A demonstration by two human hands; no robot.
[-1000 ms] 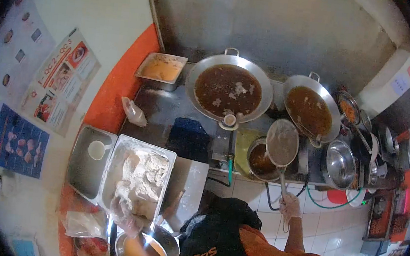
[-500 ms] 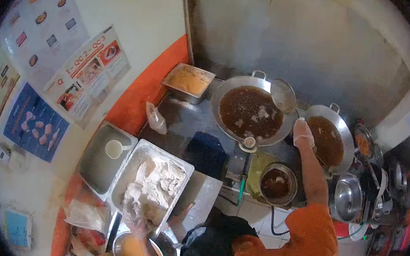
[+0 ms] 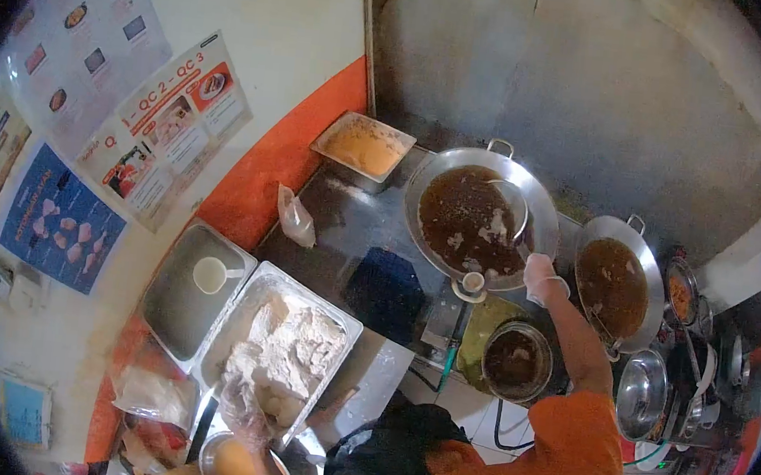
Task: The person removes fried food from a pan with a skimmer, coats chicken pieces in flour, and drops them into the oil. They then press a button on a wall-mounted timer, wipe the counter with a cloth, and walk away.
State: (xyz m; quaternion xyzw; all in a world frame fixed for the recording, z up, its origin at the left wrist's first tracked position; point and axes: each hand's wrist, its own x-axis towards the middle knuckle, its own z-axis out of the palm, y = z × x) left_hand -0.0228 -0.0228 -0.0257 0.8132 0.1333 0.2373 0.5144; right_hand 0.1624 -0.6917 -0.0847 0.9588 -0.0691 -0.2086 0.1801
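My right hand [image 3: 541,279], in a clear plastic glove, is closed around the handle of a round strainer [image 3: 525,217]. The strainer's head is tilted down into the dark oil of the large wok [image 3: 417,241], where pale bits float. My left hand [image 3: 246,400], gloved and dusted white, hangs over the near left part of a metal tray [image 3: 352,326] of flour [image 3: 292,344]. Its fingers point into the tray, stretched out and partly blurred by flour, with nothing plain in them. Just below it sits a metal bowl [image 3: 210,468] of orange liquid.
A second wok [image 3: 656,310] of oil stands to the right, with a small pot [image 3: 549,364] in front. At the back left is a pan of orange crumbs [image 3: 366,149]. A plastic bag [image 3: 295,218] lies on the counter. An empty-handed cup [image 3: 209,276] rests in another metal pan [image 3: 175,323].
My right hand has moved slightly left and down, lowering the strainer from above the large wok's right rim into its oil. My left hand stays at the flour tray. The view has shifted a little.
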